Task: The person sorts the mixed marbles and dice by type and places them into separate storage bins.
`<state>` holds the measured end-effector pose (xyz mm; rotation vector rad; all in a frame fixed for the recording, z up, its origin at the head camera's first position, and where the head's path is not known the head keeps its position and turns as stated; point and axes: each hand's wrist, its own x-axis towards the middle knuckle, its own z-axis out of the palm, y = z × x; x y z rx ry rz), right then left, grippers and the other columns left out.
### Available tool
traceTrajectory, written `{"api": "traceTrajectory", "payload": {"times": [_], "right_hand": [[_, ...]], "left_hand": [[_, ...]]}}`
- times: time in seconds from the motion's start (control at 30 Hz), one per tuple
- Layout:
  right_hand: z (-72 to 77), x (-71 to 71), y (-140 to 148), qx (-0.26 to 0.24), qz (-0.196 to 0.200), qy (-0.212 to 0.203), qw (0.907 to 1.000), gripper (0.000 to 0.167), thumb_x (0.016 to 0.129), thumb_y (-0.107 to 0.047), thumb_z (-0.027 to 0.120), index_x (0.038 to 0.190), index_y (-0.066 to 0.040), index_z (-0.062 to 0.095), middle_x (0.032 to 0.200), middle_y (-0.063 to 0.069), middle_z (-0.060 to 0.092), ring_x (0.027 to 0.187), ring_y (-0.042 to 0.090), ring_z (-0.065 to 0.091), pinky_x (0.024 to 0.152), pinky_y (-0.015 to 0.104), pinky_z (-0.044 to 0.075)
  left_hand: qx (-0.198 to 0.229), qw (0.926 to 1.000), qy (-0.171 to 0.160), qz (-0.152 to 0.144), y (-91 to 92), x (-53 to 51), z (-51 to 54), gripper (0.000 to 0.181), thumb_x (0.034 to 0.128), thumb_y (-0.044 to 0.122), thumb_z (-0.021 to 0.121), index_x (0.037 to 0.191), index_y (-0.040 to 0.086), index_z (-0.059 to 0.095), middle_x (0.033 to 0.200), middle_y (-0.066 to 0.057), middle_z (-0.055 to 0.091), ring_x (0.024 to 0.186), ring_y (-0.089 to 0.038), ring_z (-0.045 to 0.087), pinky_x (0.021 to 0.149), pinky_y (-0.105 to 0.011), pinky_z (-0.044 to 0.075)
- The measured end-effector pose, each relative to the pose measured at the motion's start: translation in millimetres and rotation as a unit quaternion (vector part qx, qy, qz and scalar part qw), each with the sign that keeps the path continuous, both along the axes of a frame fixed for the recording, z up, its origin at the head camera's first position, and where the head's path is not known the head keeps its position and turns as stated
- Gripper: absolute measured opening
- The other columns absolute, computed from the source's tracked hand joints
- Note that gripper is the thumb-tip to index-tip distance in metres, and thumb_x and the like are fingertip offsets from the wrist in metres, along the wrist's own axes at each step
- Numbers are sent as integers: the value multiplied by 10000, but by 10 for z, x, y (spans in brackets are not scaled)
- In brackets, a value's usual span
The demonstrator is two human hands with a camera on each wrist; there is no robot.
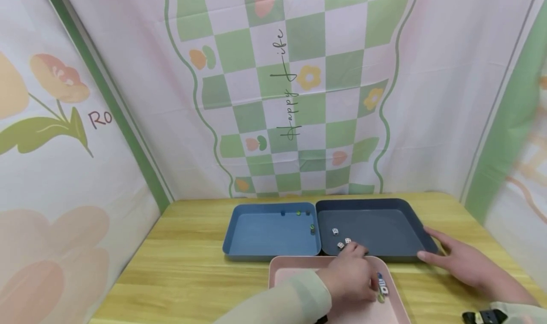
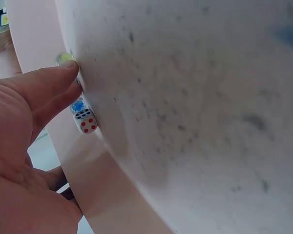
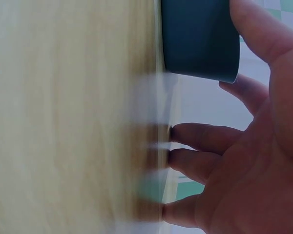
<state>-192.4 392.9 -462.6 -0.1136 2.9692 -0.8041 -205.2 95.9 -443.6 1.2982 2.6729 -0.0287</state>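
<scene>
Reaching into the pink tray [image 1: 295, 263] with the left hand [image 1: 350, 274], thumb right at a green bead [image 2: 63, 58], near a die [image 2: 87, 124] and blue bead [image 2: 77, 106]; cannot tell whether pinching. Resting the right hand [image 1: 463, 263], fingers loose, against the dark tray's [image 1: 376, 236] corner on the desk [image 1: 171, 262]. Finding three dice [image 1: 335, 231] there, small beads [image 1: 312, 229] in the adjoining blue tray [image 1: 269, 236], a checked curtain [image 1: 309, 110] behind.

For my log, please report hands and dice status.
Left hand over pink tray, near die and marbles. Right hand touching dark tray. Three dice inside. Left sleeve partly hides pink tray.
</scene>
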Motion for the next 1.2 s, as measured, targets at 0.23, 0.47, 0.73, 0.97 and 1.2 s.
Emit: {"api": "traceTrajectory", "payload": {"times": [0.23,0.47,0.73,0.97,1.2], "right_hand": [[6,10,-5,-52,-18,-22,10000,914,955,-575,583,1538,49,257,1380,475,319,1186,696,334,841,768,351],[10,29,-16,-45,30,101,9999,895,961,-553,590,1537,48,262,1372,476,329,1178,697,341,841,772,344],[22,13,-13,-62,52,-16,10000,910,959,-565,583,1542,49,250,1373,477,331,1189,681,355,844,739,376],[29,10,-10,-45,21,-117,9999,921,959,-583,569,1545,47,239,1374,480,323,1185,683,355,839,738,381],[27,9,-6,-84,49,-130,9999,916,959,-577,574,1545,45,246,1378,474,331,1194,675,357,845,725,389]], "left_hand": [[56,9998,57,-208,25,8,-19,97,883,458,730,789,471,712,794,375,520,1316,-3,282,1108,-213,134],[132,9997,75,-182,16,23,9,144,883,443,731,747,447,686,858,355,526,1313,-10,270,1106,-218,147],[383,9981,-342,-353,-58,117,97,88,883,464,731,968,485,737,1034,359,567,1394,-20,148,1097,-195,177],[408,9953,-210,-853,-110,217,120,172,908,498,688,1073,479,732,1458,165,381,1421,-55,117,1097,-182,182],[283,9898,-343,-1355,-76,332,105,190,974,504,604,1105,469,736,1461,189,394,1415,-4,81,1113,-166,86]]}}
